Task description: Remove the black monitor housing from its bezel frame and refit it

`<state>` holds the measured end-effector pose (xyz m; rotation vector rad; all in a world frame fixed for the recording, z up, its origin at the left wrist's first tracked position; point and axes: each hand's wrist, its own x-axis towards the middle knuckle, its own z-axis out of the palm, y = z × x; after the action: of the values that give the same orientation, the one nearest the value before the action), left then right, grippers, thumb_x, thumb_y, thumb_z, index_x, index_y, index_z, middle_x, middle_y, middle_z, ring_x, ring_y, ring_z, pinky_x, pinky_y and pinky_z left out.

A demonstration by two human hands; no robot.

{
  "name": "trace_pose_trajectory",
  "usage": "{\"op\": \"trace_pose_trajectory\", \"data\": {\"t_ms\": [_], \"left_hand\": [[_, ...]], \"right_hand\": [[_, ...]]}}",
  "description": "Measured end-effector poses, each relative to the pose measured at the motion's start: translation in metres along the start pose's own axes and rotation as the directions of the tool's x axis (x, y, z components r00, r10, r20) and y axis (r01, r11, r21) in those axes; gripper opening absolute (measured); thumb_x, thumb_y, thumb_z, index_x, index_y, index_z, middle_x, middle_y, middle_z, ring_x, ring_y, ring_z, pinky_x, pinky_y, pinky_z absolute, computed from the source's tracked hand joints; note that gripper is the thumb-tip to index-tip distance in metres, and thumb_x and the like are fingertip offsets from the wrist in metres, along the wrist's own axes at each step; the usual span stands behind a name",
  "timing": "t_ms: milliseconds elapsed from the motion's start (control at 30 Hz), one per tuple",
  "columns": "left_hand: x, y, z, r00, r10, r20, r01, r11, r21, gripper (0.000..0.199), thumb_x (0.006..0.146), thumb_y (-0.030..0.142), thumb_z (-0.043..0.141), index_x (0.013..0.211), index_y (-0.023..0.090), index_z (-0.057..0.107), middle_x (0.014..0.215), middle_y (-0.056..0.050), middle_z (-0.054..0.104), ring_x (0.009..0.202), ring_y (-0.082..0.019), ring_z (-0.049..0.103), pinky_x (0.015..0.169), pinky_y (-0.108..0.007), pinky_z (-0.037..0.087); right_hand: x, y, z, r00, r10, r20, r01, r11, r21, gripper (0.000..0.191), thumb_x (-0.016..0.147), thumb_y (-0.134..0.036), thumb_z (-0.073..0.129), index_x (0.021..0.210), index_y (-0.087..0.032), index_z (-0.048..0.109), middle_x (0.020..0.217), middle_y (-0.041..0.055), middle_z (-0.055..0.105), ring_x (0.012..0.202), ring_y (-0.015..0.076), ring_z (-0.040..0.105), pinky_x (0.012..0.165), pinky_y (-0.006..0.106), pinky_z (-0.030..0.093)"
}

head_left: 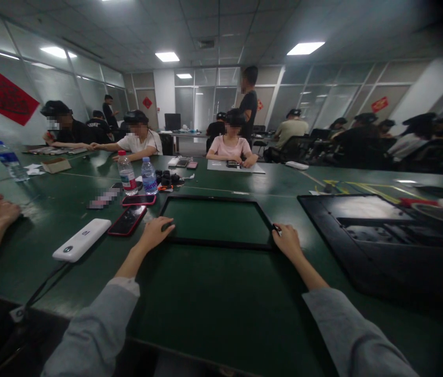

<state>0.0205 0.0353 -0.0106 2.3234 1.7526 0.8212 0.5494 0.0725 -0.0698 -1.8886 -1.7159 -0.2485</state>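
A thin black rectangular frame (221, 244) lies on the green table (221, 309) in front of me, with the tabletop showing through its middle. At its left side, my left hand (156, 232) grips the edge, fingers bent round it. The right side of the frame is held by my right hand (286, 240), whose fingers are closed on it near the front corner. A small shiny spot shows by the right fingertips, too small to make out.
A white power bank (82, 240), a red-edged phone (128, 220) and two bottles (150, 176) stand or lie to the left. At right is a large black panel (386, 235). Another person's hands (1, 212) rest at far left; a person in pink (232, 147) sits opposite.
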Motion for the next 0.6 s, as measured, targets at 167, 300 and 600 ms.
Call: {"op": "trace_pose_trajectory", "data": {"t_ms": [167,300,600], "left_hand": [[-0.005,0.01,-0.008,0.989,-0.046,0.139,0.042,0.999,0.03,0.066,0.09,0.07,0.048,0.138,0.025,0.06,0.143,-0.011,0.059,0.135,-0.032,0.05,0.111,-0.053,0.037],[-0.007,0.014,-0.016,0.97,-0.035,0.24,0.024,0.999,0.049,0.085,0.078,0.078,0.057,0.146,0.027,0.052,0.152,-0.013,0.05,0.141,-0.037,0.042,0.112,-0.057,0.034],[-0.009,0.012,-0.02,0.954,-0.023,0.3,0.009,0.999,0.047,0.091,0.069,0.079,0.066,0.145,0.03,0.053,0.155,-0.014,0.045,0.143,-0.038,0.038,0.113,-0.055,0.033]], "right_hand": [[0.0,-0.001,-0.001,1.0,0.019,0.011,-0.019,1.0,0.003,0.043,0.094,-0.032,0.044,0.121,-0.011,0.07,0.107,0.0182,0.066,0.105,0.0289,0.059,0.092,0.042,0.046],[-0.001,-0.002,-0.003,1.0,0.008,0.001,-0.008,1.0,0.004,0.042,0.094,-0.03,0.044,0.12,-0.011,0.07,0.106,0.0183,0.066,0.103,0.0291,0.059,0.093,0.043,0.046],[0.001,-0.005,-0.02,1.0,0.022,-0.01,-0.022,0.999,0.038,0.042,0.092,-0.027,0.042,0.12,-0.01,0.069,0.096,0.0152,0.065,0.099,0.0283,0.058,0.095,0.044,0.044]]}}
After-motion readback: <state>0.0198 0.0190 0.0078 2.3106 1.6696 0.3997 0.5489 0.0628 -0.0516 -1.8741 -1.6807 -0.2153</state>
